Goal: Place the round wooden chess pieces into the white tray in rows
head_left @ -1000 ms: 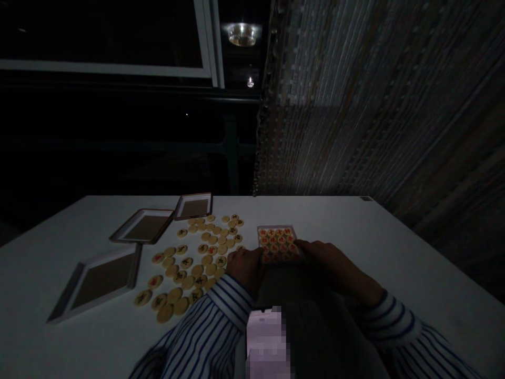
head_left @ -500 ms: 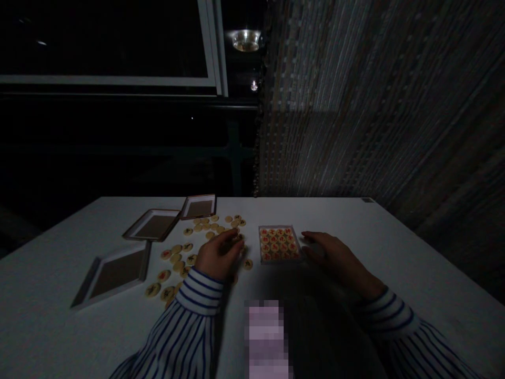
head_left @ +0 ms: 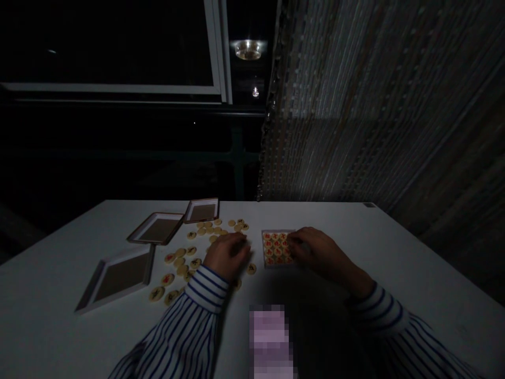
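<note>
In the head view, a shallow square box (head_left: pixel 278 265) holds rows of round Chinese chess pieces (head_left: pixel 278 252) with red characters. My right hand (head_left: pixel 321 252) bends over the box's right side and covers its right-hand pieces. Its fingertips are dark, so what they grip, if anything, cannot be made out. Left of the box, my left hand (head_left: pixel 226 258) hangs over loose pieces with its fingers curled in. Whatever is between those fingers is hidden. One loose chess piece (head_left: pixel 251 269) with a dark character lies just right of that hand.
Many loose pieces (head_left: pixel 182 270) are scattered over the white table (head_left: pixel 315 342) on the left. Beyond them lie three shallow trays: a near one (head_left: pixel 122 276), a middle one (head_left: pixel 157 229) and a far one (head_left: pixel 202 211). A bead curtain (head_left: pixel 335 131) hangs behind the table.
My right hand has moved left from beside the box onto its right side, with its fingers bending inward. My left hand stays among the loose pieces, fingers more curled. The view has shifted slightly.
</note>
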`<action>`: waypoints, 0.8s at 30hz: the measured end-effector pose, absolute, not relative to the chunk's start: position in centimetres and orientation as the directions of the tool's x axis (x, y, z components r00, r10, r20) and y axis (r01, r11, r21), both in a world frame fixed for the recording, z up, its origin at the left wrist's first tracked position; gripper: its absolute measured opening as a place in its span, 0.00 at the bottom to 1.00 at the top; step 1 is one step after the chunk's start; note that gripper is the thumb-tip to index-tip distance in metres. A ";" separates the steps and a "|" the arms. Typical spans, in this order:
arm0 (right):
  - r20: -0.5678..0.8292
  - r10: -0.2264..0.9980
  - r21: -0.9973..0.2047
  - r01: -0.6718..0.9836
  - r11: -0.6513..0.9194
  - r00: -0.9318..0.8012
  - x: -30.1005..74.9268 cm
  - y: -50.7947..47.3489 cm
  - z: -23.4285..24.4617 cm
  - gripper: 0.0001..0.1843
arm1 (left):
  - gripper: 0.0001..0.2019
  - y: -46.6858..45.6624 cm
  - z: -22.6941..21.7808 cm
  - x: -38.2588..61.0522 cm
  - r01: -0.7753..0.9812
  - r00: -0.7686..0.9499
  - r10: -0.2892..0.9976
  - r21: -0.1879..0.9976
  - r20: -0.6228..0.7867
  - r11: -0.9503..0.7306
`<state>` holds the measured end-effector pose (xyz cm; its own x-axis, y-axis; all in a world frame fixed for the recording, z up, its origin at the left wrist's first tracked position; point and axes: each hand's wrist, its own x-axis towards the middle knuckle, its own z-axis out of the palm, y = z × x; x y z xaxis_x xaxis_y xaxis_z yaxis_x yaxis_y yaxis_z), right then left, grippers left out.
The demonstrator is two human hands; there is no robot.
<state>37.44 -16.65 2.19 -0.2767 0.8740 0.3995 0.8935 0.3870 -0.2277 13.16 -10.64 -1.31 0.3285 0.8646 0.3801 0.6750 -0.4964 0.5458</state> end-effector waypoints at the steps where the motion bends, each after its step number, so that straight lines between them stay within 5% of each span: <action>1: 0.394 0.874 -0.222 0.894 0.390 -0.284 37.2 -16.4 2.3 0.13 | 0.16 -10.6 -1.7 13.4 0.679 0.354 0.856 0.525 0.378 -0.513; 13: 0.251 0.853 -0.086 0.868 0.490 -0.457 34.3 -13.5 0.8 0.10 | 0.15 -12.1 -3.6 13.7 0.791 0.498 0.834 0.269 0.238 -0.549; 24: 0.203 0.819 -0.090 0.822 0.562 -0.537 34.1 -13.1 -0.9 0.10 | 0.11 -12.1 -4.3 13.8 0.803 0.523 0.831 0.218 0.192 -0.555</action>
<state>34.10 -13.10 -0.90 -0.5373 0.8185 0.2033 0.8222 0.5620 -0.0899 13.84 -12.10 -4.30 0.5226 0.8308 0.1915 0.8026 -0.5551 0.2182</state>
